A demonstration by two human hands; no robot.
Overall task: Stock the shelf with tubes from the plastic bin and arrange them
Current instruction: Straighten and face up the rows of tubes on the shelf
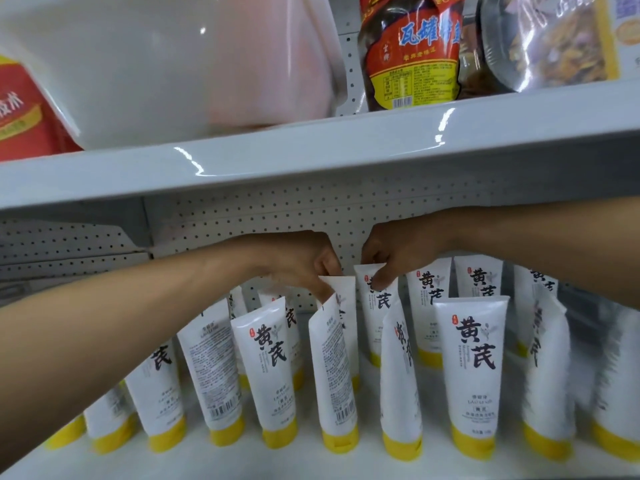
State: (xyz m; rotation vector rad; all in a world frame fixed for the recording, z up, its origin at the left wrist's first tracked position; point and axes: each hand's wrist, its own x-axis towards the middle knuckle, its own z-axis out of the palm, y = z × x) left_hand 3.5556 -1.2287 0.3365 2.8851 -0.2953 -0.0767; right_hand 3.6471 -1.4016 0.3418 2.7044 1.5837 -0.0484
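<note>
Several white tubes with yellow caps stand cap-down in rows on the lower shelf (pixel 242 459). My left hand (pixel 298 261) reaches in from the left and pinches the top edge of a back-row tube (pixel 343 306). My right hand (pixel 394 251) comes from the right and pinches the top of the neighbouring back-row tube (pixel 379 306). A front-row tube (pixel 472 368) faces me with its black lettering. Another front tube (pixel 337 375) is turned with its barcode side out. A translucent white plastic bin (pixel 166 60) sits on the upper shelf at the left.
The upper shelf edge (pixel 346 150) runs across just above my hands. On it stand a red-labelled food pouch (pixel 412 53), a silver snack bag (pixel 554 39) and a red package (pixel 24 109). A perforated back panel (pixel 277 216) closes the lower shelf.
</note>
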